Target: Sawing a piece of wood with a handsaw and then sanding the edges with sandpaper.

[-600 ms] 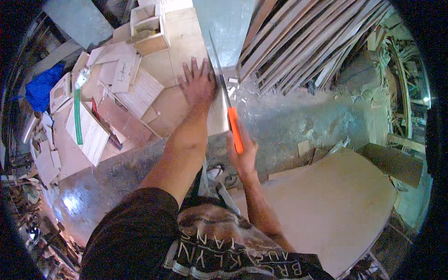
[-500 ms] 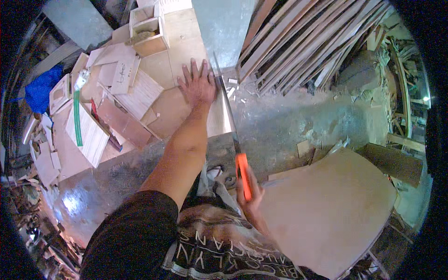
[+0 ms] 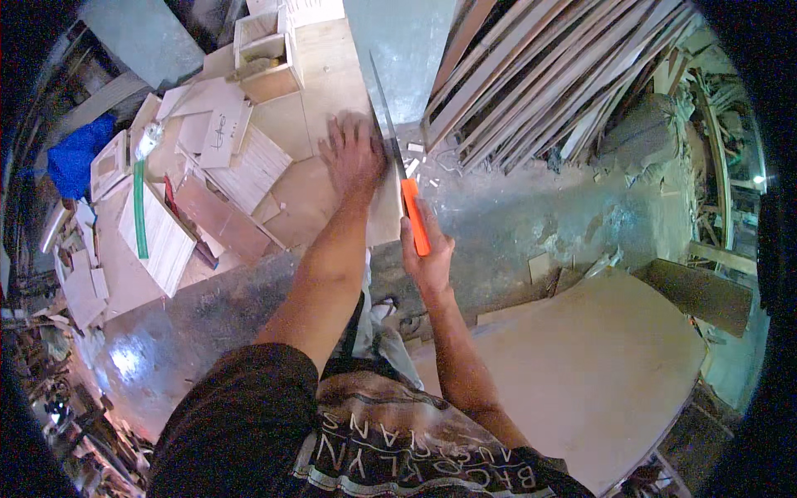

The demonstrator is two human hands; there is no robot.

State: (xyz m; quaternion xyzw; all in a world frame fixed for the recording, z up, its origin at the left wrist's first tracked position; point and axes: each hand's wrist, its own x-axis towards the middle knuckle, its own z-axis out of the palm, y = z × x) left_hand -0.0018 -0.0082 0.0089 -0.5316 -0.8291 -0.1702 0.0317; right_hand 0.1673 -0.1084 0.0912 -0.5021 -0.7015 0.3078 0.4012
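Note:
My right hand [image 3: 431, 259] is closed round the orange handle of a handsaw [image 3: 414, 217]. The dark, narrow blade points away from me, running along the right edge of the workbench beside my left hand. That left hand [image 3: 357, 158] lies flat, fingers spread and a little blurred, on pale plywood [image 3: 384, 220] at this edge. Where the blade's teeth meet the wood cannot be made out. Left of my left hand is a loose heap of thin wood offcuts [image 3: 257, 170].
An open wooden box [image 3: 274, 79] stands at the far end of the bench. A green strip [image 3: 139, 212] and a blue cloth or bag [image 3: 79, 156] lie at left. Long wood strips [image 3: 540, 83] lean at the far right. A large sheet [image 3: 573, 373] is at near right.
My right hand has pushed the saw forward, away from me, so its handle is now near the bench edge. My left hand stays in about the same place, its fingers slightly shifted and blurred.

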